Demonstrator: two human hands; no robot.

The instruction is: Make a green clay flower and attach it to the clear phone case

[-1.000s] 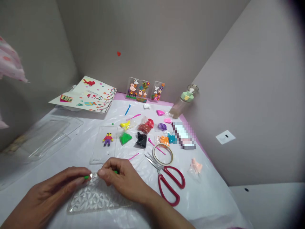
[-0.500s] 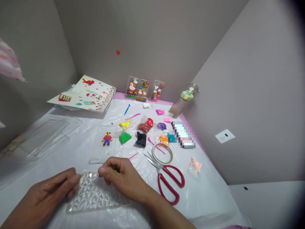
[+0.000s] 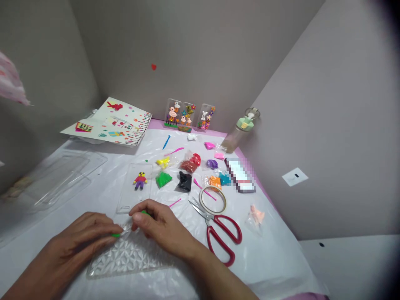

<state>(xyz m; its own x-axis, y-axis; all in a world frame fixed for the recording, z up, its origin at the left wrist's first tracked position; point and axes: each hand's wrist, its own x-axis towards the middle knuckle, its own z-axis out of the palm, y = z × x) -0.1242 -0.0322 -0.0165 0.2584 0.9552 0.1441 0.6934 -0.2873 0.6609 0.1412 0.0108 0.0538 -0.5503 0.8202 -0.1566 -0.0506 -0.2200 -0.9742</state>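
Observation:
My left hand and my right hand meet over a clear, faceted plastic sheet near the front of the table. Each hand pinches a small bit of green clay: one bit shows at my left fingertips, another at my right thumb. Just beyond them lies a clear phone case with a small clay figure on it.
Small bags of coloured clay lie mid-table. Red scissors and a tape ring sit right of my hands. Decorated cases and a bottle stand at the wall, a printed sheet and clear trays at the left.
My left hand drew back to the left, then returned to the right hand with green clay at its fingertips. Both hands have shifted slightly away from me on the sheet.

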